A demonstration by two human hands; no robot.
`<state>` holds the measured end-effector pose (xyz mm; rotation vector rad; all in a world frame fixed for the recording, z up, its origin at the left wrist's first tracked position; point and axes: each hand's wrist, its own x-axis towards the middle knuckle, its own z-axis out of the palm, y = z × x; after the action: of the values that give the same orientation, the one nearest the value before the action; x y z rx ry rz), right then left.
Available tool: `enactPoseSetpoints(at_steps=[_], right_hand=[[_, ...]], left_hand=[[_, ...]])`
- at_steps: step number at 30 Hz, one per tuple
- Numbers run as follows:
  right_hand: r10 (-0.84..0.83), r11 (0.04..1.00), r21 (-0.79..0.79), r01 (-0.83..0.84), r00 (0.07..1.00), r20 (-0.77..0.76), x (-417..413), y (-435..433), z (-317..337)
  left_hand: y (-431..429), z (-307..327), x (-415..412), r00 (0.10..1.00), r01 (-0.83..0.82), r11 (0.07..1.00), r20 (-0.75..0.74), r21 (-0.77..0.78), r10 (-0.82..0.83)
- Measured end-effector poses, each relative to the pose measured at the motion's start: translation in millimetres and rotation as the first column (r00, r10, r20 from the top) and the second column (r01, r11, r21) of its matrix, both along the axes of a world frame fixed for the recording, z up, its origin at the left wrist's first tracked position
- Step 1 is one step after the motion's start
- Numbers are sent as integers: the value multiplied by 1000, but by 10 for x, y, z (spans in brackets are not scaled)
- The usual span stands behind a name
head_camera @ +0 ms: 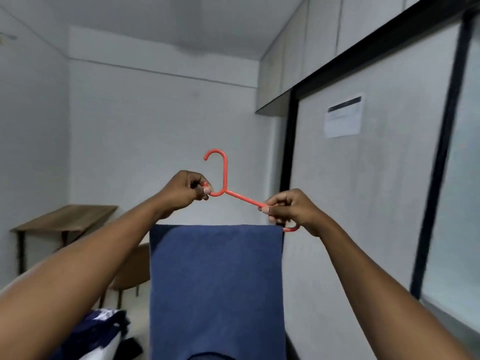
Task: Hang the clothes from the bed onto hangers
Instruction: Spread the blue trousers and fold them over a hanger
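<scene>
Both left hand (185,189) and right hand (291,210) pinch orange hanger (241,197); wooden table (65,216) against white wall (155,126).

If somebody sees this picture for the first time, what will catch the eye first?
First the orange hanger, held up in the middle of the view: the left hand pinches it beside the hook and the right hand pinches its sloping arm. Next the blue cloth, draped over the hanger's lower bar and hanging to the bottom edge. At the lower left lies a pile of clothes.
</scene>
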<state>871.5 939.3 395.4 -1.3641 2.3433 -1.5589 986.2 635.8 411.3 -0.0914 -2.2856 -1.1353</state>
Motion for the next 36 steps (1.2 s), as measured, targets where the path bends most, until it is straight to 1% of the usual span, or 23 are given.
enactPoseSetpoints(at_steps=[2, 4, 5, 7, 9, 12, 15, 17, 21, 23, 25, 28, 32, 34, 36], right_hand=[[-69, 995, -69, 70, 998, 15, 127, 328, 74], [-129, 982, -133, 134, 991, 44, 204, 569, 86], [-194, 965, -167, 200, 980, 53, 288, 754, 121], [-300, 929, -207, 307, 952, 66, 416, 1058, 176], [-404, 890, -203, 408, 912, 67, 524, 1381, 261], [-566, 805, -178, 566, 823, 60, 710, 1915, 405], [-701, 699, -156, 698, 712, 47, 822, 2437, 577], [-762, 630, -180, 755, 647, 45, 854, 2791, 720], [-854, 500, -260, 826, 520, 8, 796, 3405, 1089], [-898, 429, -287, 856, 439, -32, 693, 3683, 1330], [-924, 372, -304, 877, 380, -34, 522, 3925, 1600], [-949, 297, -313, 902, 316, 12, 157, 4279, 1998], [-975, 193, -342, 920, 220, 43, -470, 4663, 2536], [-986, 131, -371, 920, 159, 47, -766, 4775, 2737], [-992, 92, -428, 899, 122, 43, -1107, 4866, 2920]], left_hand=[[206, 171, -147, 991, 130, 991, -10, -2, -130], [392, 280, -291, 976, 218, 976, -10, -16, -218], [561, 356, -399, 959, 283, 959, -15, -22, -283], [873, 447, -600, 931, 362, 931, -19, -51, -364], [1222, 499, -786, 918, 394, 917, -22, -66, -396], [1859, 534, -1156, 884, 460, 884, -46, -82, -464], [2497, 547, -1424, 892, 425, 891, -95, -161, -443], [2949, 596, -1571, 890, 407, 886, -122, -222, -439], [3779, 793, -1819, 884, 393, 866, -132, -309, -448], [4239, 904, -1938, 858, 430, 837, -134, -338, -495], [4670, 1030, -2080, 823, 473, 803, -144, -363, -549], [5284, 1237, -2360, 792, 498, 772, -155, -395, -591], [5970, 1530, -2844, 777, 510, 762, -168, -398, -607], [6220, 1644, -3074, 767, 526, 746, -153, -408, -624], [6439, 1747, -3353, 735, 563, 723, -157, -401, -659]])
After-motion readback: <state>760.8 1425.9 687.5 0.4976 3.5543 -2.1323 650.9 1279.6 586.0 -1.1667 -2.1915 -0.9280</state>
